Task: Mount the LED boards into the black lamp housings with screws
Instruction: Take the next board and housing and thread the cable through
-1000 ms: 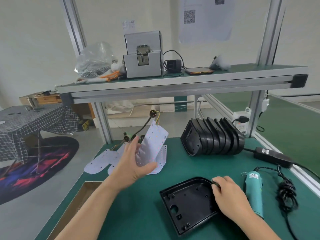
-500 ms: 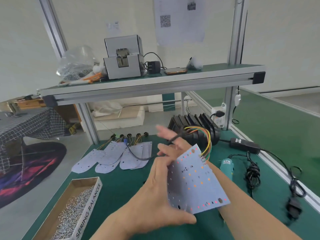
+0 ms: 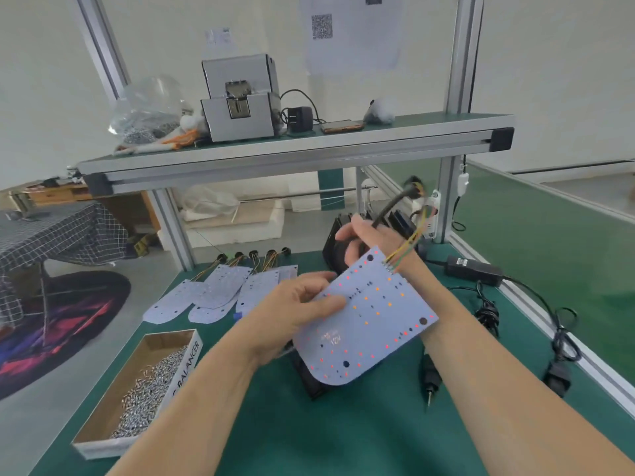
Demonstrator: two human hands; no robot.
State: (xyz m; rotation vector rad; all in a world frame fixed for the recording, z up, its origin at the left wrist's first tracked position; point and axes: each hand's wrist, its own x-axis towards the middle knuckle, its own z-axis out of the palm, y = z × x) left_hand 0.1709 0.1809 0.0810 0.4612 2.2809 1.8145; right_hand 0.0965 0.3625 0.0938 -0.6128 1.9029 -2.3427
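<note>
My left hand (image 3: 295, 310) pinches the left edge of a white LED board (image 3: 371, 324) dotted with red and orange LEDs, held tilted above the bench. Behind the board's far corner, my right hand (image 3: 360, 238) grips the board's black cable (image 3: 395, 204), whose yellow and green wires run down to the board. A black lamp housing (image 3: 311, 383) lies on the green mat under the board, mostly hidden. A stack of black housings (image 3: 335, 249) stands behind my right hand. Several more LED boards (image 3: 220, 290) lie at the back left.
A cardboard box of screws (image 3: 144, 383) sits at the front left. An electric screwdriver (image 3: 431, 379) lies to the right of the housing, with its power brick (image 3: 474, 269) and coiled cables (image 3: 563, 341) along the right edge. An upper shelf (image 3: 295, 149) carries a screw feeder (image 3: 240, 101).
The board has turned and dropped lower over the housing. My right hand has slid up along the cable, lifting its plug end higher. The view tilted down and left.
</note>
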